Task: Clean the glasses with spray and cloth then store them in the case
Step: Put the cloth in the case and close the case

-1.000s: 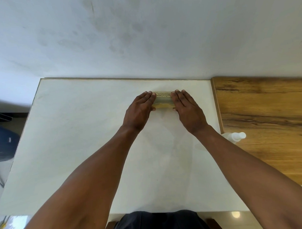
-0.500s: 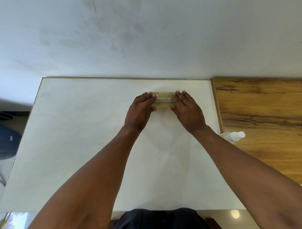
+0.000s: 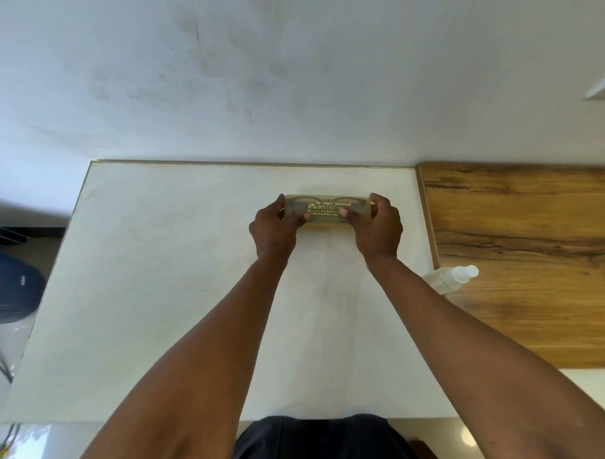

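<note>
A translucent yellowish glasses case (image 3: 327, 202) with gold lettering sits at the far middle of the white table (image 3: 158, 268). Dark-framed glasses (image 3: 302, 203) show faintly through its lid. My left hand (image 3: 275, 230) grips the case's left end, thumb on the lid. My right hand (image 3: 378, 228) grips the right end the same way. A clear spray bottle (image 3: 450, 277) lies on its side by my right forearm, partly hidden by it. No cloth is in view.
A wooden surface (image 3: 535, 255) adjoins the table on the right. A white wall rises just behind the table. A dark blue bag (image 3: 11, 291) and cables lie on the floor at the left.
Both hands lay flat over the case ends before. Now the fingers are curled round the ends with thumbs on the lid, and more of the lid and its lettering shows.
</note>
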